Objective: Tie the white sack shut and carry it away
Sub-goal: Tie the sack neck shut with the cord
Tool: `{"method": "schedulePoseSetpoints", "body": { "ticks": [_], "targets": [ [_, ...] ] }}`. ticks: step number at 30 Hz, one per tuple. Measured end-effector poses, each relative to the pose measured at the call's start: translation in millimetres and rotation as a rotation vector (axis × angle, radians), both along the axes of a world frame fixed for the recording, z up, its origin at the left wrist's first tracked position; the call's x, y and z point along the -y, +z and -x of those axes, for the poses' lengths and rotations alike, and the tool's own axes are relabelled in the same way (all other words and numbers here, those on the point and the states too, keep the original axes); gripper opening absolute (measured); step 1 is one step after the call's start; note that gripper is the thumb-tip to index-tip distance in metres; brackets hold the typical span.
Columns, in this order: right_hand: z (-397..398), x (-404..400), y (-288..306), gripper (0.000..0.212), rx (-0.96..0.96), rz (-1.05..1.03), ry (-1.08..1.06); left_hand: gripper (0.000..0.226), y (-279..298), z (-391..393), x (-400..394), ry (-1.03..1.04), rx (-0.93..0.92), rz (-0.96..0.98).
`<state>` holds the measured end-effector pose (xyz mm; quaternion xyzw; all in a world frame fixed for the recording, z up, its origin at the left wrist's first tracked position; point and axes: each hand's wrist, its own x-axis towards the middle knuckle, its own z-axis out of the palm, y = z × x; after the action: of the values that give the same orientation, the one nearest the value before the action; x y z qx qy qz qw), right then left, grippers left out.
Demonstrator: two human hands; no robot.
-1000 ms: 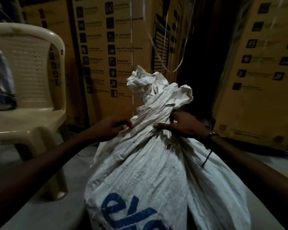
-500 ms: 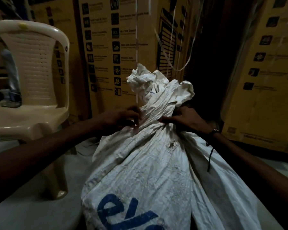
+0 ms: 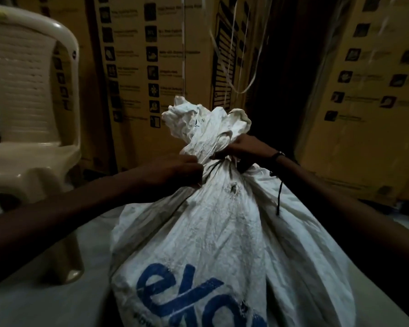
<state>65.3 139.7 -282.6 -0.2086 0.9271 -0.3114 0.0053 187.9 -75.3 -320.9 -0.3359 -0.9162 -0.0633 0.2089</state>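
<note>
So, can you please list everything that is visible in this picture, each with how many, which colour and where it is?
white sack: one, white with blue letters, centre, standing on the floor, neck gathered
cord: one, dark, around the sack's neck
plastic chair: one, cream, left
cardboard boxes: at least two, brown with printed icons, behind the sack and at the right
packing straps: several, pale, hanging loose on the middle box
floor: pale grey, bottom left
wristband: one, dark, on the right wrist, a string hanging from it
left hand: one, at the left of the neck, fingers curled at the cord
right hand: one, at the right of the neck, gripping it
</note>
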Motion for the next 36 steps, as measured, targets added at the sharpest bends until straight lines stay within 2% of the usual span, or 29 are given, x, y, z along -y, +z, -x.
{"method": "schedulePoseSetpoints", "body": {
  "ticks": [1, 2, 3, 4, 6, 7, 9, 11, 13, 16, 18, 19, 21, 24, 25, 28, 31, 34, 36],
  "targets": [
    [1.3, -1.8, -0.5, 0.045, 0.008, 0.031, -0.004, 0.020, -4.3, 5.0, -2.5, 0.044, 0.129, -0.056],
    [1.3, -2.6, -4.1, 0.048, -0.033, 0.049, 0.004, 0.026, -12.1, -0.2, -5.7, -0.033, 0.154, -0.162],
    [-1.2, -4.7, -4.9, 0.053, -0.031, 0.080, 0.014, 0.029, -17.6, 4.3, -12.4, -0.098, 0.259, -0.303],
    [-0.1, -8.5, -5.8, 0.056, -0.040, 0.092, 0.011, 0.028, -16.9, 9.7, -21.4, -0.106, 0.315, -0.419],
    [-1.6, -16.8, -5.4, 0.050, -0.042, 0.083, 0.013, 0.018, -11.3, 15.5, -37.7, -0.074, 0.473, -0.495],
    [-0.3, -21.6, -3.7, 0.048, -0.028, 0.067, 0.032, 0.022, -6.8, 22.4, -45.0, -0.061, 0.470, -0.530],
    [0.7, -27.5, -1.6, 0.051, -0.008, 0.076, 0.063, 0.029, -6.2, 27.0, -53.1, -0.096, 0.285, -0.599],
    [4.8, -32.0, -3.7, 0.050, 0.080, 0.144, 0.049, 0.021, -15.0, 37.8, -56.0, -0.204, 0.147, -0.538],
    [12.2, -37.4, -10.4, 0.042, 0.183, 0.237, 0.039, 0.012, -14.4, 48.0, -56.1, -0.184, 0.096, -0.442],
    [21.0, -48.8, -25.1, 0.039, 0.292, 0.420, 0.125, 0.029, -16.8, 64.8, -60.3, -0.198, 0.047, -0.374],
    [25.8, -55.0, -31.9, 0.015, 0.329, 0.443, 0.145, 0.024, -21.6, 69.0, -63.2, -0.167, -0.022, -0.405],
    [28.9, -57.9, -33.5, 0.010, 0.327, 0.458, 0.142, 0.023, -24.7, 70.9, -65.2, -0.141, -0.059, -0.364],
    [37.7, -67.0, -40.2, 0.026, 0.323, 0.475, 0.142, 0.023, -29.2, 76.8, -68.7, -0.120, -0.089, -0.337],
    [43.0, -76.0, -50.0, 0.039, 0.338, 0.476, 0.177, 0.006, -27.6, 78.9, -72.3, -0.049, 0.060, -0.410],
    [40.2, -76.9, -51.6, 0.039, 0.328, 0.476, 0.193, 0.010, -26.0, 80.8, -74.1, -0.052, 0.073, -0.453],
    [36.4, -81.4, -48.6, 0.031, 0.306, 0.504, 0.245, 0.022, -24.3, 85.2, -75.0, -0.026, 0.091, -0.510],
    [27.8, -81.4, -41.8, 0.031, 0.265, 0.476, 0.280, 0.013, -22.2, 94.3, -71.9, 0.040, 0.098, -0.463],
    [20.7, -80.8, -41.4, 0.012, 0.164, 0.432, 0.286, 0.008, -20.2, 100.5, -76.5, 0.102, 0.108, -0.426],
    [17.5, -82.6, -46.9, 0.007, 0.146, 0.438, 0.306, 0.010, -16.3, 102.7, -78.7, 0.110, 0.140, -0.383]
  ]
}}
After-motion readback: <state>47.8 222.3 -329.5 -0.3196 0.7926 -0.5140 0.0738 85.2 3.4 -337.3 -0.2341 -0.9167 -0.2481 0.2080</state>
